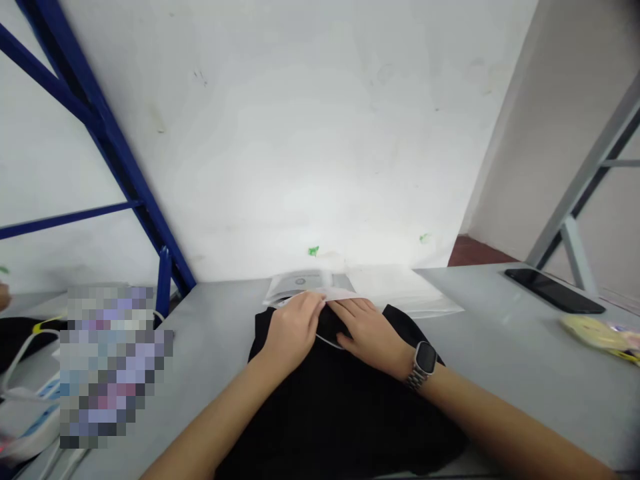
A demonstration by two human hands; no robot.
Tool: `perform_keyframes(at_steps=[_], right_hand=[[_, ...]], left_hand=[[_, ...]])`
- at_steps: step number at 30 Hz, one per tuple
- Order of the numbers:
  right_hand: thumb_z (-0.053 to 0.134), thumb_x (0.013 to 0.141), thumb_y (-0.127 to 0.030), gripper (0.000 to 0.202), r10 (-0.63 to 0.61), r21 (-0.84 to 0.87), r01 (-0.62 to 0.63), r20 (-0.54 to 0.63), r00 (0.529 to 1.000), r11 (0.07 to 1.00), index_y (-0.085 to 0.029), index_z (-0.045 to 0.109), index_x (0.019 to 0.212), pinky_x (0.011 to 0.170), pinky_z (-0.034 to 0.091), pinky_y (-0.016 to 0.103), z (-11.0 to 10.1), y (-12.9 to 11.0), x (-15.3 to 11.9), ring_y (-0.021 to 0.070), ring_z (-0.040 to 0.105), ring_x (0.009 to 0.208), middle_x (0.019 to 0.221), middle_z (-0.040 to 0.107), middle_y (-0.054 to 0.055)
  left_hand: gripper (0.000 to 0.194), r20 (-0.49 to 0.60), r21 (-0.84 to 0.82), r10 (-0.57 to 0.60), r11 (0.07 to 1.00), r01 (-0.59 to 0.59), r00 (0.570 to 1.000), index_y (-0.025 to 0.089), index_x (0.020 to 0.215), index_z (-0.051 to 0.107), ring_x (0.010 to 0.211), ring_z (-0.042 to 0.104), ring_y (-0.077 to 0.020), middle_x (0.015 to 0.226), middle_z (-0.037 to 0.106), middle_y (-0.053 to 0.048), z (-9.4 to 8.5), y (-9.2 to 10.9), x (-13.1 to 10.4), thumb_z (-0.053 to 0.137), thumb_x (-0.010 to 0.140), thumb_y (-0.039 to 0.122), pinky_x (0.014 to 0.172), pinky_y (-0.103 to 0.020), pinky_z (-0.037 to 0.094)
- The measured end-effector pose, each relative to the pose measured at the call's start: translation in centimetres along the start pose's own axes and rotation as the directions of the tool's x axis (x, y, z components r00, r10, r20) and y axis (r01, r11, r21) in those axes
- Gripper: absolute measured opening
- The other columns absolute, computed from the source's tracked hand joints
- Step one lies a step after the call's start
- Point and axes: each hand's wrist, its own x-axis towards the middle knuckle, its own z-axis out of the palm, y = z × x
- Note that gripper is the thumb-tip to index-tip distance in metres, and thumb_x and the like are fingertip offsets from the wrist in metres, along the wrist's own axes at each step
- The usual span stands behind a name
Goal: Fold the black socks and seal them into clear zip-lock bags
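Observation:
A black cloth garment [345,413] lies in front of me on the grey table. Against its far edge is a white plastic bag [415,290], with a grey printed patch on its left part. My left hand [294,328] is closed in a pinch on the bag's near edge, above the black cloth. Close beside it, my right hand [373,333] lies flat with fingers stretched out on the cloth, their tips reaching under the bag's lifted edge. A thin white curved line shows on the cloth between both hands. My right wrist wears a watch [425,359].
A black phone [555,290] and a yellowish packet [595,332] lie on the right. On the left are a blue metal frame [120,160], a white power strip [43,420] with cables and a blurred-out patch. Part of another person's hand [4,297] shows far left. A white wall [310,133] stands behind.

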Motion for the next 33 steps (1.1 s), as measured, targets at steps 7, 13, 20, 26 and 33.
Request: perform_keyframes(at_steps=[7, 13, 20, 26, 33], right_hand=[[0.043, 0.073, -0.002, 0.027, 0.093, -0.175, -0.076, 0.093, 0.991, 0.982, -0.015, 0.057, 0.092, 0.078, 0.047, 0.037, -0.4, 0.6, 0.2, 0.0243, 0.058, 0.089, 0.093, 0.062, 0.011], [0.049, 0.072, -0.009, 0.016, 0.391, 0.605, -0.197, -0.207, 0.897, 0.772, -0.021, 0.054, 0.081, 0.067, 0.047, 0.028, -3.1, 1.2, 0.1, 0.0155, 0.056, 0.073, 0.08, 0.059, 0.002], [0.062, 0.073, -0.029, 0.016, 0.738, 0.974, 0.214, -0.199, 0.644, 0.076, -0.023, 0.062, 0.088, 0.088, 0.048, 0.032, -6.1, 3.9, 1.1, 0.0182, 0.06, 0.097, 0.098, 0.068, 0.003], [0.068, 0.066, -0.026, 0.026, 0.544, 0.989, -0.077, -0.002, 0.839, 0.123, -0.022, 0.064, 0.092, 0.085, 0.05, 0.039, -3.9, 3.4, 0.3, 0.023, 0.062, 0.097, 0.095, 0.069, 0.004], [0.06, 0.078, -0.03, 0.04, 0.324, 0.939, -0.321, 0.268, 0.907, 0.122, -0.024, 0.054, 0.117, 0.09, 0.049, 0.039, -3.5, 2.4, 0.1, 0.0194, 0.059, 0.106, 0.122, 0.057, 0.007]], left_hand=[[0.021, -0.039, 0.02, 0.092, 0.996, -0.091, 0.995, 0.02, 0.106, 0.055, 0.096, 0.063, -0.0189, 0.103, 0.067, -0.007, 0.9, -0.4, -0.4, 0.038, 0.093, 0.018, 0.081, -0.03, 0.051], [0.02, 0.055, 0.017, -0.139, 0.99, 0.138, 0.989, 0.021, 0.101, 0.054, 0.093, 0.062, -0.0205, 0.113, 0.06, -0.008, 0.1, -1.6, 0.6, 0.036, 0.093, 0.02, 0.072, -0.031, 0.05], [0.015, -0.079, -0.089, -0.372, 0.927, 0.365, 0.925, 0.02, 0.089, 0.053, 0.084, 0.062, -0.0198, 0.101, 0.063, -0.007, -1.5, -4.0, 1.7, 0.04, 0.09, 0.027, 0.074, -0.034, 0.049], [0.016, -0.368, -0.095, -0.475, 0.874, 0.476, 0.799, 0.021, 0.086, 0.044, 0.093, 0.061, -0.0211, 0.108, 0.06, -0.009, -3.4, -7.2, 2.0, 0.036, 0.092, 0.033, 0.077, -0.034, 0.049], [0.013, -0.174, 0.156, 0.065, 0.987, -0.037, 0.983, 0.017, 0.091, 0.052, 0.098, 0.062, -0.0219, 0.113, 0.062, -0.012, -0.2, -4.2, 0.3, 0.04, 0.091, 0.02, 0.081, -0.034, 0.051]])
